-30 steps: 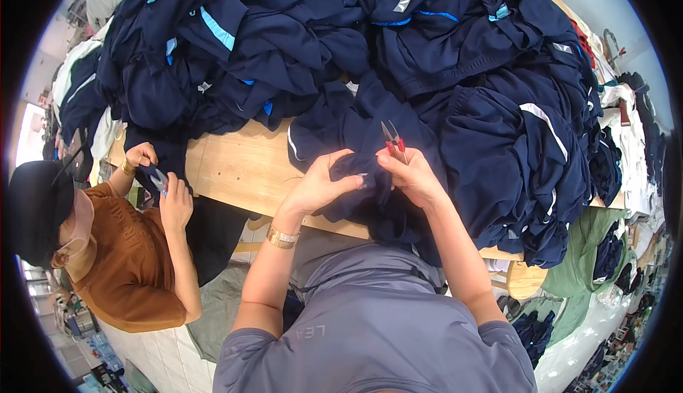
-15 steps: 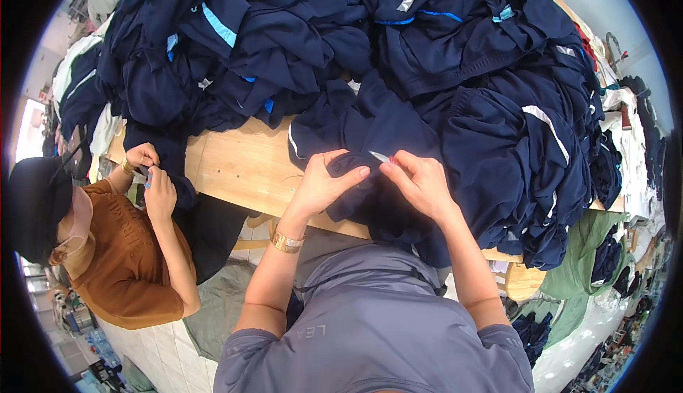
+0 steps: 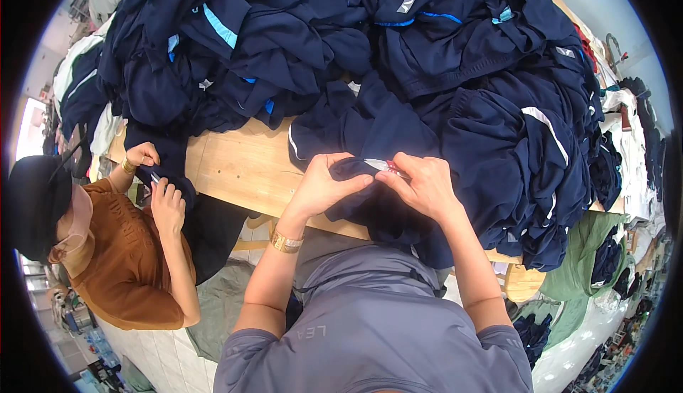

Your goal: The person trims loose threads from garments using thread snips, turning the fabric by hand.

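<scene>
At the near edge of the table, my left hand (image 3: 321, 188) pinches an edge of a navy garment (image 3: 388, 214) between thumb and fingers. My right hand (image 3: 427, 188) is closed on a pair of thread snips (image 3: 377, 165) with pale metal blades and a red part at the grip. The blades point left along the held edge, close to my left fingertips. Below both hands the garment hangs over the table edge. My right palm hides most of the snips' handle.
Large heaps of navy garments (image 3: 284, 30) with light blue and white trim cover much of the wooden table (image 3: 235, 162). At left, a co-worker (image 3: 128, 251) in a brown top handles dark cloth. A wooden stool (image 3: 525, 281) stands at the lower right by green cloth (image 3: 580, 258).
The snips have shifted left and more of their blades and red part shows; my thumbs are closer together. The co-worker's nearer hand has moved down and right.
</scene>
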